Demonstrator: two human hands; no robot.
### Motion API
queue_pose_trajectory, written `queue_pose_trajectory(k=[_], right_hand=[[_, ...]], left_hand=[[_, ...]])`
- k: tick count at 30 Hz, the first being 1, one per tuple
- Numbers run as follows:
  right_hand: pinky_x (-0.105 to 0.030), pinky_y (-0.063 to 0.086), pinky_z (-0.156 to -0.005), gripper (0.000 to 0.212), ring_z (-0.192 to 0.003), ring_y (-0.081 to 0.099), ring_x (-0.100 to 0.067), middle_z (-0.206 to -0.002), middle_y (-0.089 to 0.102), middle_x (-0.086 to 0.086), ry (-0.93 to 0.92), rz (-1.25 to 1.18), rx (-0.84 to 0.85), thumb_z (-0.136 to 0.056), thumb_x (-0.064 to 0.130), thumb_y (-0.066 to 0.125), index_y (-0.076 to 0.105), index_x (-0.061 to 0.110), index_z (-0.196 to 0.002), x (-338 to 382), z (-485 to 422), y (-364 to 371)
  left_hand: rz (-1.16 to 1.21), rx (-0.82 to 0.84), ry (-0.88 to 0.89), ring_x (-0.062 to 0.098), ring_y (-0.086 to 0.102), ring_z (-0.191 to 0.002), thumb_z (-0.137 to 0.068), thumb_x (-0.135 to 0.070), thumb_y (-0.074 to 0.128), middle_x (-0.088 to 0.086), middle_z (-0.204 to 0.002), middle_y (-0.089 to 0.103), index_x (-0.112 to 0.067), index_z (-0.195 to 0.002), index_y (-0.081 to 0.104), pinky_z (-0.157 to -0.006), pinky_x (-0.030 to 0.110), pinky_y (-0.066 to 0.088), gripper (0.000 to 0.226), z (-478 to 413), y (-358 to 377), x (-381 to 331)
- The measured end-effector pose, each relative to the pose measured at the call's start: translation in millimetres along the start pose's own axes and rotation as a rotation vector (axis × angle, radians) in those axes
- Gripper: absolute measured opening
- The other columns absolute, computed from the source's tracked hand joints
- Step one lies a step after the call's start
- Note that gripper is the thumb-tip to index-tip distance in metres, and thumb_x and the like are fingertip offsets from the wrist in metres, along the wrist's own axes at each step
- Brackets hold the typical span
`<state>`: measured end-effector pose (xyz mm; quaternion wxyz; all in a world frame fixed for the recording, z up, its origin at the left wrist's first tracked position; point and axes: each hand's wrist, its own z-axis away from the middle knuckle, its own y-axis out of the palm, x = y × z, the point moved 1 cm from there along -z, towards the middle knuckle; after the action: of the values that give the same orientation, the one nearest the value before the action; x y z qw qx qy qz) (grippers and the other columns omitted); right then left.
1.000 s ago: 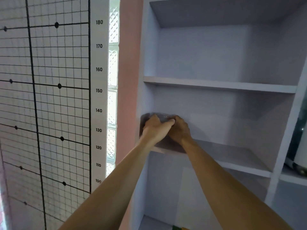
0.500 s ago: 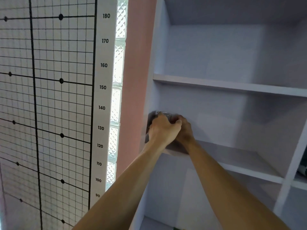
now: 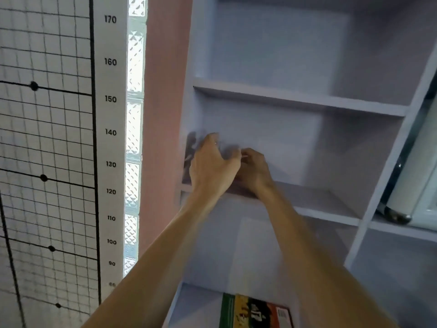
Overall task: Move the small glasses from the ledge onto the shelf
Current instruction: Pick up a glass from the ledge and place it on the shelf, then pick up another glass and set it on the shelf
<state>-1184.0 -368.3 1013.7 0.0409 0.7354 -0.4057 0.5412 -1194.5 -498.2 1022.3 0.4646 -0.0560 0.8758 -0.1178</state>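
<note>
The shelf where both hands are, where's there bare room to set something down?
Free: the shelf board right of the right hand, up to the right upright. The shelf above looks bare. Crowded: the left corner, where the left hand and right hand bunch against the side wall.

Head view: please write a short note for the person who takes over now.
Left hand: at the left end of the shelf, fingers spread; blur hides what it holds.
Right hand: close beside it, fingers curled; grip unclear.
Small glasses: only a clear, blurred shape shows against the left wall; how many, I cannot tell.
Done: unclear.
Left: confirm the glasses stand on the shelf. The ledge is out of view.
</note>
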Motion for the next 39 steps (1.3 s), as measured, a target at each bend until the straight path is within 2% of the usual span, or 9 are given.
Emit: queue_pose_trajectory(k=[4,10,16,21,25,28,33,36,39], right_hand=[[-0.044,0.066,-0.082,0.03,-0.097,0.078,-0.031,-0.105,0.078,-0.013,0.095,-0.173,-0.11,-0.096,0.033,0.069,0.07,0.01,-0.116,-3.0,30.8,-39.2],[-0.034,0.065,-0.067,0.048,-0.072,0.08,-0.021,-0.086,0.08,-0.011,0.158,-0.138,-0.31,-0.1,0.054,0.057,0.073,0.009,-0.107,-13.1,101.3,-128.0],[-0.032,0.06,-0.064,0.049,-0.068,0.075,-0.019,-0.087,0.079,-0.01,0.236,-0.021,-0.518,-0.1,0.052,0.057,0.075,0.006,-0.1,-37.6,181.6,-223.1],[-0.049,0.065,-0.079,0.049,-0.088,0.077,-0.031,-0.092,0.079,-0.015,0.327,0.049,-0.695,-0.091,0.054,0.068,0.074,0.005,-0.086,-77.5,278.3,-312.6],[-0.049,0.065,-0.084,0.023,-0.095,0.077,-0.032,-0.098,0.078,-0.015,0.448,0.034,-0.787,-0.09,0.04,0.074,0.071,0.017,-0.093,-106.5,381.7,-378.9],[-0.047,0.064,-0.086,0.029,-0.09,0.077,-0.023,-0.094,0.08,-0.003,0.556,0.097,-0.88,-0.074,0.046,0.08,0.076,0.025,-0.094,-135.6,468.6,-423.1],[-0.033,0.061,-0.083,0.035,-0.093,0.074,-0.017,-0.102,0.077,0.003,0.731,0.13,-0.914,-0.079,0.034,0.083,0.075,0.021,-0.111,-177.6,615.3,-475.4],[-0.041,0.063,-0.091,0.051,-0.1,0.072,-0.017,-0.11,0.074,0.001,0.843,0.096,-0.95,-0.079,0.034,0.084,0.069,0.021,-0.126,-202.0,688.0,-497.6],[-0.046,0.064,-0.088,0.058,-0.097,0.074,-0.017,-0.108,0.073,0.002,0.935,0.086,-1.02,-0.078,0.036,0.083,0.066,0.02,-0.131,-222.5,748.5,-519.4]], left_hand=[[0.269,0.147,-0.063,0.016,0.066,-0.119,-0.089,-0.051,0.074,-0.001,-0.128,0.07,-0.016,-0.135,0.065,-0.104,0.03,0.05,0.059,3.6,23.2,-14.7],[0.427,0.419,-0.072,0.016,0.08,-0.081,-0.077,-0.072,0.072,-0.004,-0.097,0.08,-0.018,-0.108,0.074,-0.076,0.044,0.068,0.063,51.4,81.5,-46.9],[0.479,0.703,-0.062,0.014,0.08,-0.077,-0.084,-0.07,0.07,-0.001,-0.091,0.082,-0.013,-0.106,0.076,-0.066,0.028,0.065,0.062,146.1,146.6,-102.2],[0.522,0.892,-0.081,0.019,0.078,-0.085,-0.093,-0.063,0.064,0.001,-0.1,0.079,-0.015,-0.112,0.072,-0.069,0.03,0.064,0.052,250.0,199.9,-151.8],[0.572,1.086,-0.182,0.022,0.074,-0.093,-0.098,-0.053,0.063,0.004,-0.099,0.079,-0.015,-0.099,0.077,-0.085,0.037,0.06,0.04,361.7,240.9,-183.6],[0.569,1.246,-0.249,0.022,0.071,-0.094,-0.097,-0.046,0.067,0.01,-0.112,0.078,-0.011,-0.11,0.076,-0.086,0.039,0.057,0.038,451.7,268.4,-197.0],[0.512,1.481,-0.282,0.024,0.074,-0.097,-0.099,-0.02,0.067,0.012,-0.118,0.075,-0.016,-0.134,0.065,-0.082,0.039,0.061,0.035,593.5,306.6,-210.7],[0.472,1.623,-0.224,0.023,0.074,-0.103,-0.098,-0.016,0.067,0.006,-0.13,0.069,-0.022,-0.151,0.05,-0.088,0.041,0.062,0.056,670.8,317.1,-228.0],[0.417,1.729,-0.212,0.018,0.074,-0.094,-0.098,-0.015,0.067,0.003,-0.118,0.072,-0.021,-0.15,0.051,-0.071,0.03,0.06,0.054,736.6,330.8,-243.4]])
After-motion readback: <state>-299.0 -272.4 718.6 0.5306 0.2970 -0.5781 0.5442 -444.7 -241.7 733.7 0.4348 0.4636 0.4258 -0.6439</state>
